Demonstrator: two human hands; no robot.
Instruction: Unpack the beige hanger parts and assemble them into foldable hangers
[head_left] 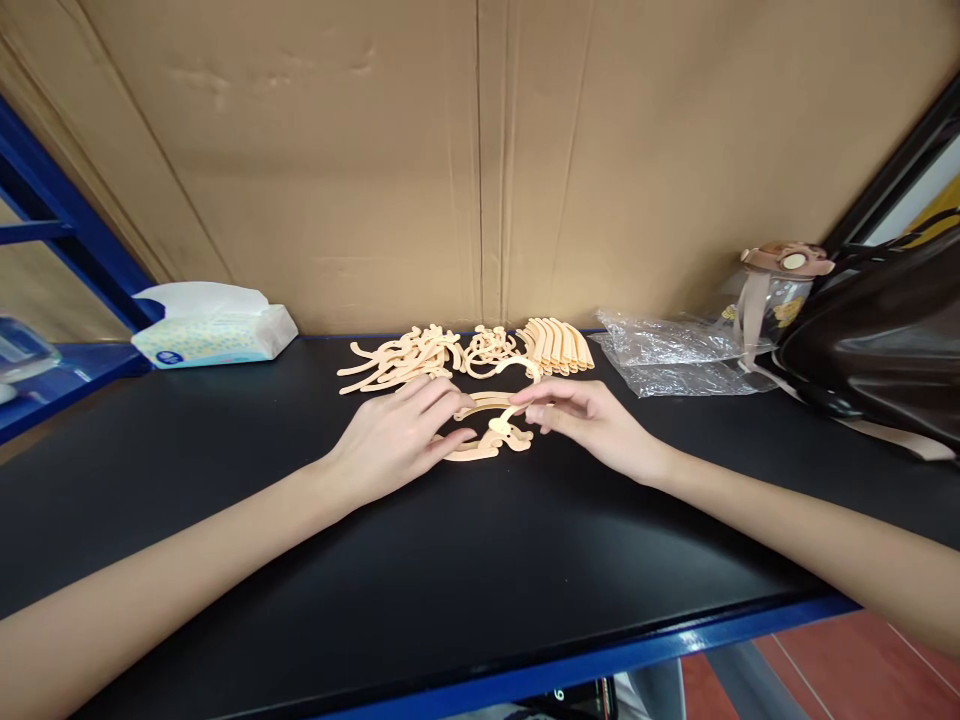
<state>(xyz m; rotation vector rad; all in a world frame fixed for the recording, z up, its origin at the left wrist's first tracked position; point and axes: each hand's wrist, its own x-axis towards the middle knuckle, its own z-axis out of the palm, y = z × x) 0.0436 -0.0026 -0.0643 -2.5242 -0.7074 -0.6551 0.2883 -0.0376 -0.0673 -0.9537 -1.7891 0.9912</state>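
Observation:
Flat pale-orange cut-out pieces lie on a black tabletop. My left hand rests on a small joined cluster of pieces, fingers pressed down on its curved parts. From the right, my right hand pinches one thin piece of that cluster between thumb and fingertips. Behind the hands sit loose piles: long curved strips, tangled small shapes and a fanned row of rib-like pieces.
A tissue pack lies at the back left by a blue shelf frame. An empty clear plastic bag, a lidded cup and a dark bag sit at the back right. Cardboard forms the back wall.

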